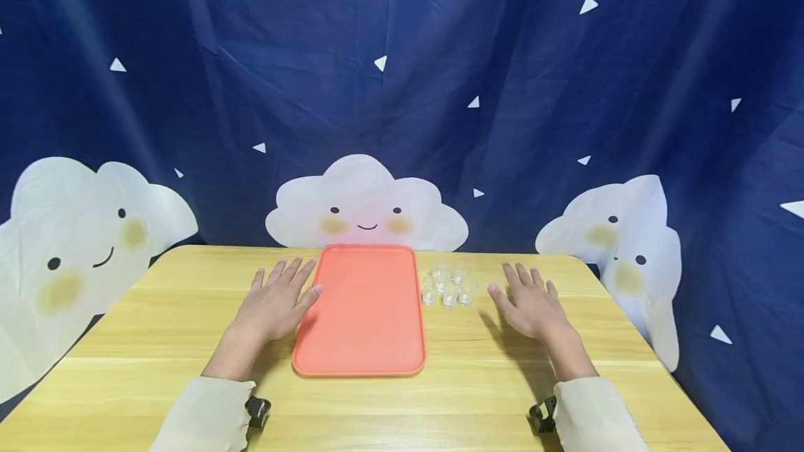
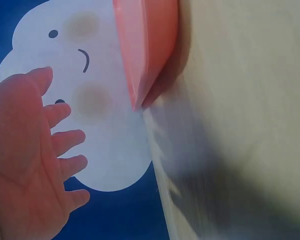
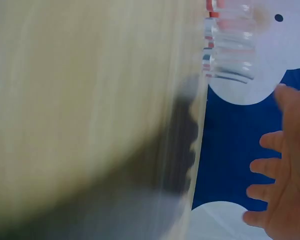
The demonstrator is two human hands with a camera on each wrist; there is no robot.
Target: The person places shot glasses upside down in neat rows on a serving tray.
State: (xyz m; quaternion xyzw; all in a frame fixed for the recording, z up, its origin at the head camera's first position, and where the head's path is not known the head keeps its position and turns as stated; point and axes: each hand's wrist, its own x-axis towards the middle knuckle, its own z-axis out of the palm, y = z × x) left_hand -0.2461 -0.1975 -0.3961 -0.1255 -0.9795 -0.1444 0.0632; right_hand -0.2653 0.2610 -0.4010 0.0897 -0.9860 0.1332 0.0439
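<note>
Nothing has been moved onto the pink tray, which lies empty at the middle of the counter, its far short side close to the counter's far edge. A cluster of small clear glasses stands on the counter just beside the tray's far right corner; they look empty, though they are too small to be sure. By my judgement the work is at its very start. The left hand lies with fingers spread, its grip on nothing, fingertips at the tray's left rim. The right hand, fingers likewise spread, holds nothing near the glasses.
</note>
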